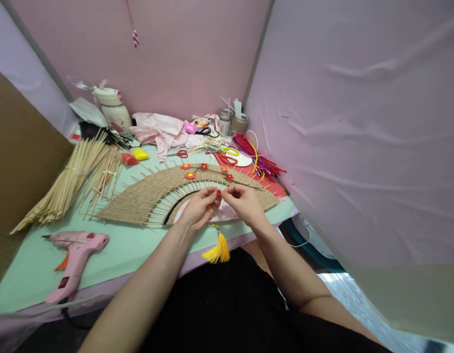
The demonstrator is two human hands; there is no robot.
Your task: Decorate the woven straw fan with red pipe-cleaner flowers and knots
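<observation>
Pinching a red piece (218, 193) between fingers (211, 198)

On my feed, the fan (164, 184) mid-frame shows tan, its flowers (190, 175) red and orange (yellow in the middle), and a small piece (218, 193) near centre is red. I see a yellow tassel (219, 249) below, a pink glue gun (78, 260) lower left on the mint-green tabletop (131, 255), and pale pink cloth (153, 127) with darker spots upper centre-left.
</observation>
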